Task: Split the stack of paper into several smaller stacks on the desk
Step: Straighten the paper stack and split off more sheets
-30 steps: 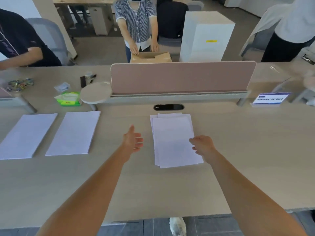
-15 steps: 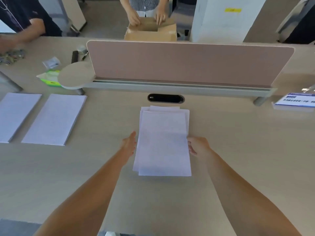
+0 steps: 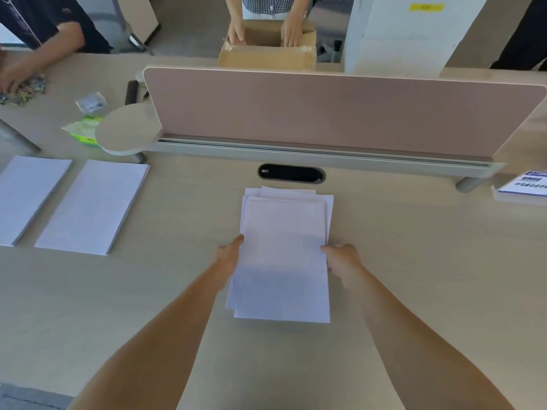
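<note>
A loose, slightly fanned stack of white paper [image 3: 284,255] lies on the light wooden desk [image 3: 414,276] in front of me. My left hand [image 3: 229,254] grips its left edge, thumb on top. At the right edge, my right hand [image 3: 340,260] holds the stack the same way. Two neat smaller stacks lie at the left: one [image 3: 94,205] nearer the middle and one [image 3: 26,196] at the frame's left edge.
A pink divider panel [image 3: 325,113] runs across the desk behind the paper, with a black cable slot [image 3: 291,174] before it. A round tray [image 3: 125,133], a green packet [image 3: 84,130] and a label card [image 3: 524,184] lie around. Other people work beyond, one at a cardboard box [image 3: 266,56].
My left hand came in from the left and took the stack's left edge. The right hand stayed at the right edge. The camera tilted down and closer.
</note>
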